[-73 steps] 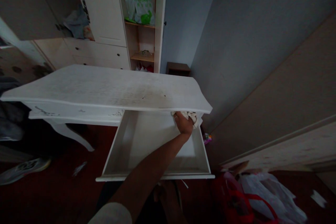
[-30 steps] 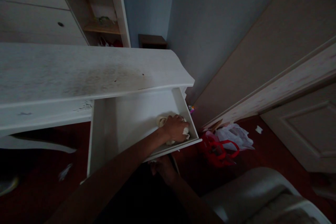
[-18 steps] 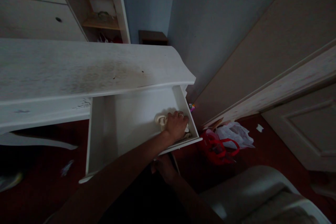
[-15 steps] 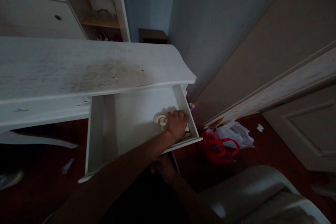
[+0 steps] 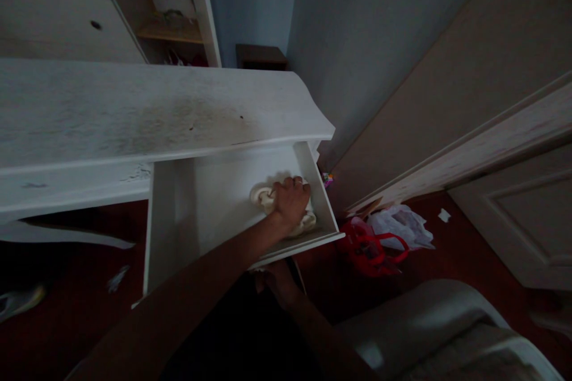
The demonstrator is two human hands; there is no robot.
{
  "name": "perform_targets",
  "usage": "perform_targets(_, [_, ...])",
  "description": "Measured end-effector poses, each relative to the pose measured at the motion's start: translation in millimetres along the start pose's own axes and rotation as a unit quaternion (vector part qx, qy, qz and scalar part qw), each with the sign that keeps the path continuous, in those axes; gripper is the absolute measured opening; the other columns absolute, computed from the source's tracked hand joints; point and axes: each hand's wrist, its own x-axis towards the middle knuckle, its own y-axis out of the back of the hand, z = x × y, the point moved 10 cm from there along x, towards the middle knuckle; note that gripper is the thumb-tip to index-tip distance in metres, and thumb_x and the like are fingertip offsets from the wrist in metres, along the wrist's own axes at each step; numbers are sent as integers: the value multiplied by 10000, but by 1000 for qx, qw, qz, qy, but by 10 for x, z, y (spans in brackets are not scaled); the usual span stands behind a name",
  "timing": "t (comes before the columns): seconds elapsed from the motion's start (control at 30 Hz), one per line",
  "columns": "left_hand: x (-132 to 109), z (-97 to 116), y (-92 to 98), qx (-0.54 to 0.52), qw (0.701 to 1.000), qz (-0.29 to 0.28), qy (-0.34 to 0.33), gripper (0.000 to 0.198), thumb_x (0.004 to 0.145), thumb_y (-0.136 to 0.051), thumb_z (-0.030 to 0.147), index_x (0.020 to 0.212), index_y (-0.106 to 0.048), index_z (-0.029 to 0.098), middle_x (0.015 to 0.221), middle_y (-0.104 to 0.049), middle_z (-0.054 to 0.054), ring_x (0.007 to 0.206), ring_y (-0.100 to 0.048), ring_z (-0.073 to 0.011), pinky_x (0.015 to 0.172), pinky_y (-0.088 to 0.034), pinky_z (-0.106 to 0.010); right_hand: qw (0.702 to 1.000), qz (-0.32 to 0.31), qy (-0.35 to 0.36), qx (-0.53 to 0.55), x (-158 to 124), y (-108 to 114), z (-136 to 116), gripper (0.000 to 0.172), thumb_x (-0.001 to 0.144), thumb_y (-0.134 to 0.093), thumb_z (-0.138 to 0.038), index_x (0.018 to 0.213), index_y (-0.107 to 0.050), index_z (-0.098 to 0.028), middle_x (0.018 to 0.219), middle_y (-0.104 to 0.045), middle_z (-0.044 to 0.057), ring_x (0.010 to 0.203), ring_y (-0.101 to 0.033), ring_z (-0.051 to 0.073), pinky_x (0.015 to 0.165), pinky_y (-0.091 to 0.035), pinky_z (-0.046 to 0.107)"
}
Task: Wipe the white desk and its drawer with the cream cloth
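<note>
A white desk (image 5: pixel 134 113) has its right drawer (image 5: pixel 210 208) pulled open. My left hand (image 5: pixel 290 199) reaches in from the lower left and presses down on a crumpled cream cloth (image 5: pixel 260 195) on the drawer floor, near the right wall. Its fingers are closed over the cloth. My right hand (image 5: pixel 273 281) is low in the dark, just under the drawer's front edge. Its fingers are too shadowed to read. Apart from the cloth, the drawer floor looks bare.
A red bag (image 5: pixel 370 248) and a white plastic bag (image 5: pixel 402 223) lie on the dark red floor to the right of the drawer. A pale door (image 5: pixel 513 208) stands further right. A white wardrobe (image 5: pixel 53 12) with open shelves stands behind the desk.
My left hand has slid the cloth from the drawer's front right corner back and slightly leftward. Earlier it was at the drawer's back right corner under the desk top.
</note>
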Motion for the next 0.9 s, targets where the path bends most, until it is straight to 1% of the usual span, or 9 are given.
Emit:
perform_targets(0.07, [7, -212, 65, 8, 1000, -12, 3, 521, 674, -846, 300, 1135, -620, 209, 1276, -555, -166, 1144, -506, -382, 917, -434, -535, 1000, -5, 11, -3, 2, -1, -11, 439, 743, -658, -596, 728, -676, -158, 542, -566, -10, 422, -484, 94, 448, -392, 225])
perform_targets(0.13, [-16, -460, 130, 13, 1000, -22, 11, 494, 721, -806, 337, 1156, -601, 226, 1300, -542, -152, 1183, -490, -369, 933, -438, -502, 1000, -6, 18, -3, 2, 4, -24, 455, 724, -678, -615, 716, -671, -160, 568, -587, -6, 416, -485, 89, 436, -385, 221])
perform_targets(0.27, [-178, -1048, 333, 73, 994, -8, 77, 457, 804, -696, 352, 1223, -555, 239, 1352, -509, -147, 1200, -483, -344, 916, -455, -462, 1000, -7, 8, 4, 0, 26, 3, 438, 704, -717, -601, 724, -664, -167, 651, -641, 15, 422, -496, 88, 426, -384, 227])
perform_targets(0.4, [-562, -1588, 539, 133, 979, -3, 157, 441, 842, -632, 377, 1249, -540, 234, 1303, -537, -149, 1163, -514, -338, 881, -473, -443, 999, 2, -13, 38, -14, 67, 81, 379, 716, -739, -548, 774, -672, -179, 698, -663, 19, 431, -499, 92, 439, -391, 240])
perform_targets(0.5, [-953, -1866, 616, 151, 966, -26, 209, 428, 864, -606, 417, 1240, -551, 222, 1258, -562, -152, 1132, -545, -333, 884, -476, -434, 998, 13, -11, 58, -24, 91, 90, 371, 712, -757, -538, 774, -678, -181, 707, -670, 17, 442, -497, 94, 445, -395, 246])
perform_targets(0.57, [-1176, -1882, 600, 139, 968, -49, 201, 414, 870, -605, 404, 1234, -563, 213, 1252, -569, -152, 1115, -566, -317, 908, -472, -422, 998, 14, -15, 66, -26, 89, 99, 370, 695, -776, -533, 752, -681, -180, 696, -677, 19, 445, -494, 96, 448, -403, 249])
perform_targets(0.67, [-1425, -1703, 469, 106, 977, -112, 145, 387, 851, -620, 288, 1228, -583, 212, 1256, -582, -144, 1102, -588, -301, 918, -482, -410, 997, 8, -23, 75, -25, 74, 111, 350, 675, -795, -512, 718, -690, -182, 680, -692, 20, 429, -483, 94, 453, -413, 255])
perform_targets(0.77, [-1609, -1566, 349, 66, 975, -168, 127, 432, 827, -603, 184, 1257, -580, 211, 1266, -591, -144, 1101, -603, -290, 920, -496, -404, 996, 11, -21, 84, -29, 80, 111, 326, 683, -788, -498, 720, -707, -184, 683, -702, 21, 416, -476, 90, 452, -414, 257])
perform_targets(0.9, [-1674, -1585, 339, 12, 971, -185, 149, 456, 877, -580, 317, 1317, -546, 201, 1235, -614, -155, 1092, -629, -284, 936, -498, -396, 994, 27, -23, 99, -50, 108, 112, 282, 682, -795, -460, 714, -709, -193, 685, -707, 13, 424, -486, 93, 462, -411, 257])
